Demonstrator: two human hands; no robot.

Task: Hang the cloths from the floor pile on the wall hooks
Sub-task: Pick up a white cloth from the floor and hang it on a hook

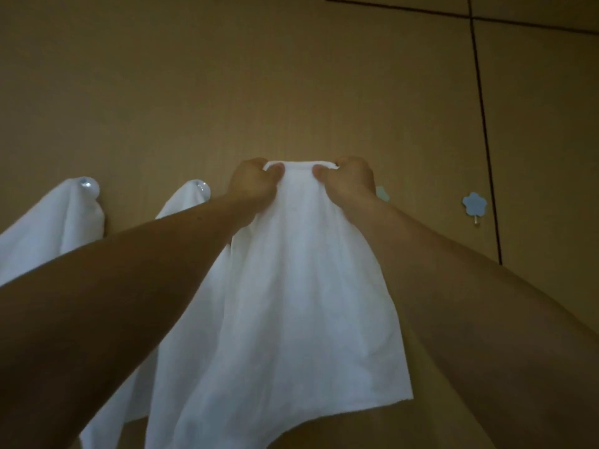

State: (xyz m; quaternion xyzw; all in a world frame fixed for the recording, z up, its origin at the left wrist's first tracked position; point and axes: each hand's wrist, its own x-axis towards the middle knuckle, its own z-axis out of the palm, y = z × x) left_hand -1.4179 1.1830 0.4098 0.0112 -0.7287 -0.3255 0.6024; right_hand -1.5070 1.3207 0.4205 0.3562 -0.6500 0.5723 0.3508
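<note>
Left hand: the left hand is curling round the top hem of a thin white fabric cloth, with the thumb and fingers pinching it at the left end of the hem.
Right hand: the right hand is pinching the same hem just to the right of the left hand, its fingers curled over the fabric. A short taut strip of hem is stretching between the two grips.
Held cloth: it is hanging from the grips in loose folds, widening downward between both forearms, raised in front of a tan panelled wall.
Left of the grips: a second white cloth is draping from a shiny rounded wall hook just beside the left wrist. A third white cloth is hanging from a matching rounded hook farther left.
Right of the grips: a pale blue flower-shaped hook is peeking out from behind the right wrist, mostly hidden. Another blue flower hook is sitting well apart to the right, with a small metal peg showing beneath it.
Beyond that hook: a dark vertical seam is running down the wall.
</note>
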